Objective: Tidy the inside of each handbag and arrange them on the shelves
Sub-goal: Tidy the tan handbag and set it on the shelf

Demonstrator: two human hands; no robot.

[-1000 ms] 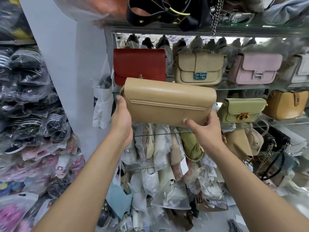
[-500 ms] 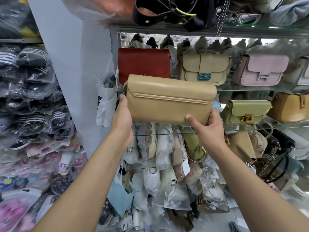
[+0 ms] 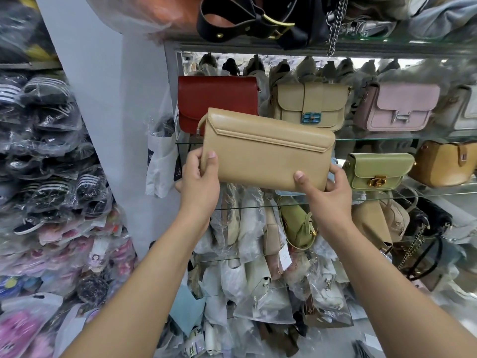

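Note:
I hold a tan flap handbag (image 3: pixel 265 148) in front of the glass shelves, its flap closed and its back towards me. My left hand (image 3: pixel 198 177) grips its left end, thumb on the near face. My right hand (image 3: pixel 325 192) grips its lower right corner. Behind it on the upper glass shelf (image 3: pixel 387 138) stand a red bag (image 3: pixel 219 99), a beige bag with a blue clasp (image 3: pixel 311 104) and a pink bag (image 3: pixel 402 107). One shelf lower stand a green bag (image 3: pixel 379 170) and a mustard bag (image 3: pixel 444 162).
Plastic-wrapped bags (image 3: pixel 258 254) hang and pile below the shelves. Wrapped shoes (image 3: pixel 46 151) are stacked on the left. A grey pillar (image 3: pixel 108 99) stands between. Black bags with chains (image 3: pixel 271 19) sit on the top shelf. A white paper bag (image 3: pixel 161 161) hangs by the pillar.
The tan bag has shifted slightly right and tilted a little more upright. Both thumbs have moved onto its near face. The view has drifted a little to the left.

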